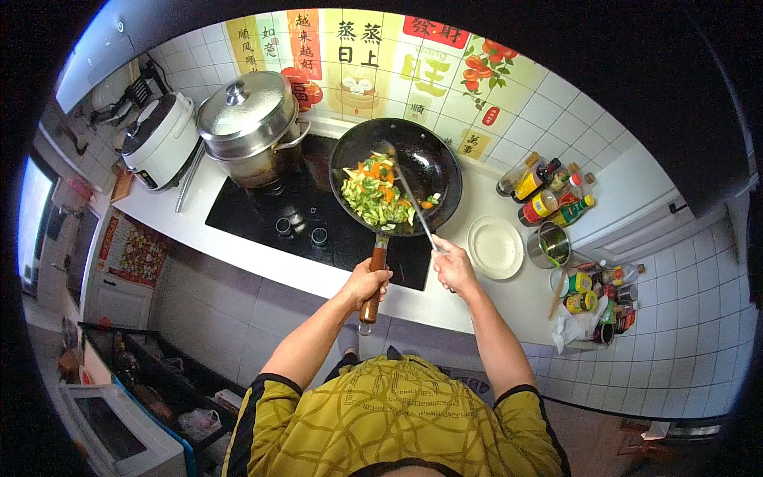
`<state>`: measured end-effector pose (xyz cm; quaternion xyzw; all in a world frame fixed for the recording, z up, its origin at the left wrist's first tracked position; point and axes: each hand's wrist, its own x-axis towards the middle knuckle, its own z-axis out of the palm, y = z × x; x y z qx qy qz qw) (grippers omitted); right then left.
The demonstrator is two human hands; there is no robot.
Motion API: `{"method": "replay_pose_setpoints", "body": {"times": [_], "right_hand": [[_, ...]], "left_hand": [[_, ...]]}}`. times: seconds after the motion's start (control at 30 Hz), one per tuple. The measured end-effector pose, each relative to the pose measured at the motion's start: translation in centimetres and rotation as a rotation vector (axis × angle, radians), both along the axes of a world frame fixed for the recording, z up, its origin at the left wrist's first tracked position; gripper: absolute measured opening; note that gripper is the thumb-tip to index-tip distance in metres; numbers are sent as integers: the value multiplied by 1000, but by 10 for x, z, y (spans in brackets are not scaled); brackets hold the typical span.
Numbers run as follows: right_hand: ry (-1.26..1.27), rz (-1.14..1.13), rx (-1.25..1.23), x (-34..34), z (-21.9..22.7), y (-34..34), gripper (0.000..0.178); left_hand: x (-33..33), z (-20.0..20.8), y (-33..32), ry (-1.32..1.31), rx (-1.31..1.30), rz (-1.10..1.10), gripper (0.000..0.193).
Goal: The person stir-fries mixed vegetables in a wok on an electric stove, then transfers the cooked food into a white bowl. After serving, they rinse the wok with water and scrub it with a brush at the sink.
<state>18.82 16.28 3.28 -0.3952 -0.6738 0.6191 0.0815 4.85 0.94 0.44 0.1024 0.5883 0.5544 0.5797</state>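
White rice cooker (161,141) far left, lidded steel pot (250,123) beside it on the black cooktop (262,216). Left hand (368,282) closed around the wok's wooden handle (373,274). Black wok (396,176) holds chopped vegetables (373,195) (green and orange). Right hand (453,266) clasps a metal spatula (409,195), blade in the food. White plate (494,247), steel bowl (548,245), sauce bottles (544,191) at right.

Home kitchen: tiled walls, gas hob (318,219), wok (421,163), rice cooker (161,139).
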Motion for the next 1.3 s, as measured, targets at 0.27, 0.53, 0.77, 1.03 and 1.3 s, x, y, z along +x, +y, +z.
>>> {"method": "replay_pose_setpoints", "body": {"times": [0.27,0.53,0.77,1.03,1.3], "right_hand": [[-208,332,674,31,35,-15,40],[-231,395,975,114,51,-1,42],[-210,229,659,154,69,8,39],[-181,178,431,183,102,36,41],[-468,399,488,158,149,45,41]], "left_hand": [[1,-7,-2,13,6,-2,19],[2,-1,-2,19,6,-4,19],[2,-2,-2,15,2,-3,19],[1,0,-2,2,5,-6,20],[3,1,-1,3,-15,-5,19]]}}
